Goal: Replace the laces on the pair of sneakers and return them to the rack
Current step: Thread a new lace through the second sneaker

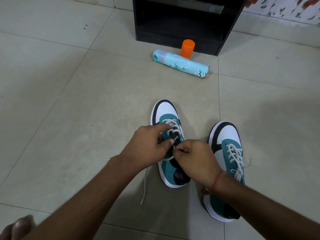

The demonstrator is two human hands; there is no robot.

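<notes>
Two teal, white and black sneakers stand on the tiled floor, toes pointing away. Over the left sneaker (166,111) both hands work at the eyelets. My left hand (147,146) holds the shoe's upper by the eyelets, thumb curled in. My right hand (195,160) pinches the white lace (168,122) near the tongue. One loose lace end (144,186) trails on the floor to the left. The right sneaker (228,135) stands alone with its white lace (236,159) threaded through. The black rack (183,23) stands open at the top of the view.
A light blue spray can (181,64) lies on its side in front of the rack, with an orange container (187,48) upright behind it. A floral curtain (285,7) hangs at the top right. My foot (15,227) shows at the bottom left.
</notes>
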